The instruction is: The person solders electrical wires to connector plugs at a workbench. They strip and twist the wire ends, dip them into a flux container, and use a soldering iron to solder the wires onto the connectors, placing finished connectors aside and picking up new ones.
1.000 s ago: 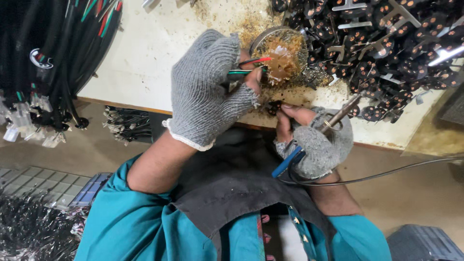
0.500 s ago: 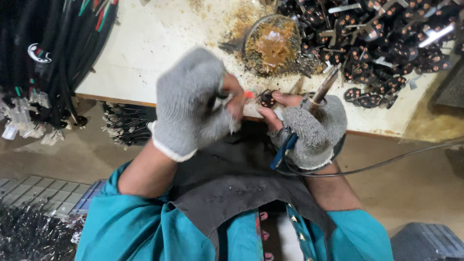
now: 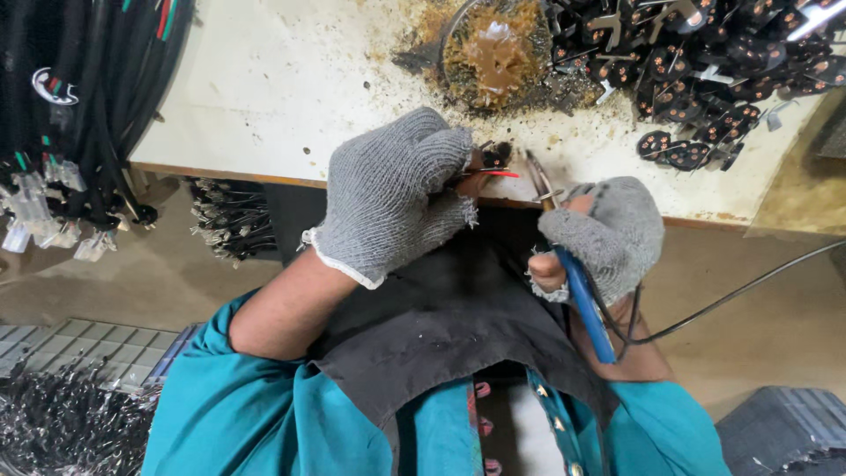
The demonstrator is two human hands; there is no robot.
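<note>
Brown floor and a dark apron (image 3: 458, 326) over a teal garment fill the near view, below the edge of a stained white workbench (image 3: 264, 97). Right hand (image 3: 604, 234), in a grey fingerless glove, is closed around a blue-handled soldering iron (image 3: 582, 295), whose metal tip points up toward the left hand. Left hand (image 3: 397, 194), gloved the same, pinches a small black plug piece (image 3: 495, 156) with a red wire (image 3: 495, 174) at the bench edge. Farther off sits a round tin of brown flux (image 3: 493, 53). Black plug parts (image 3: 705, 70) lie heaped at far right; black cables (image 3: 79, 97) hang at far left.
</note>
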